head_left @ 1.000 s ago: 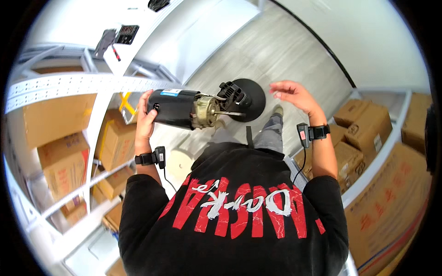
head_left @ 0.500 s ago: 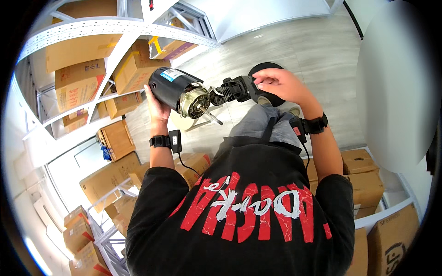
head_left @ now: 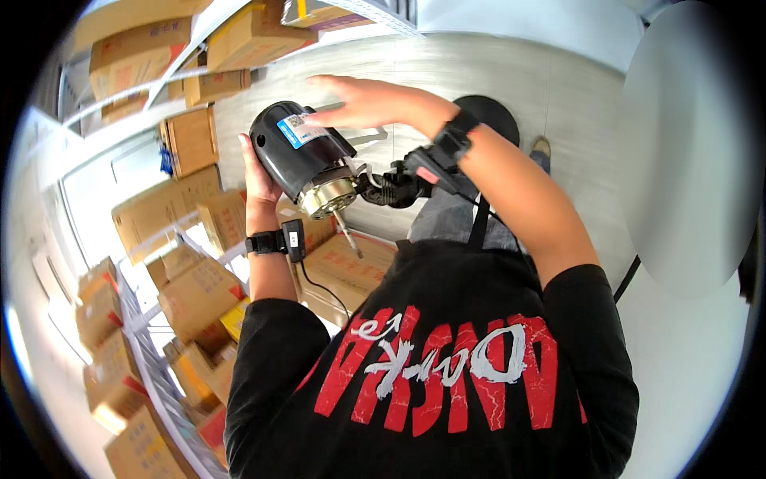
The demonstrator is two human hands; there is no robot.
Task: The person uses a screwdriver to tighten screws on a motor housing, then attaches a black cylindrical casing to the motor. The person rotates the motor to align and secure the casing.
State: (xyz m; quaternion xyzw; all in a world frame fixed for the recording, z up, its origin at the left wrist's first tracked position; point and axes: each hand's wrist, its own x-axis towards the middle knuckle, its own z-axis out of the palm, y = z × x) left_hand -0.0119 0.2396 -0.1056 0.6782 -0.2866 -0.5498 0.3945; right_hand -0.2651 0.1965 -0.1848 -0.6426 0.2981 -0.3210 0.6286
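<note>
1. The left hand [head_left: 257, 177] is wrapped around the rear of a black electric motor [head_left: 302, 156], fingers behind the housing, and bears it in the air in front of the chest.
2. The right hand [head_left: 369, 102] hovers flat and spread just above the motor's top, fingers stretched out and closed on nothing; whether the palm touches the housing cannot be told.
3. The motor lies tilted, its metal front end [head_left: 327, 195] and thin shaft [head_left: 349, 235] pointing down and toward the person, below both hands.
4. A black cable fitting [head_left: 391, 188] hangs off the front end, under the right wrist.
5. Judging by its solid metal build, the motor is probably heavy and rigid, with a smooth, rather slippery shell; the best hold seems to be around the round body with a second hand under it, not on the shaft or wires.
6. Shelves with cardboard boxes [head_left: 187, 140] stand beyond the left hand.
</note>
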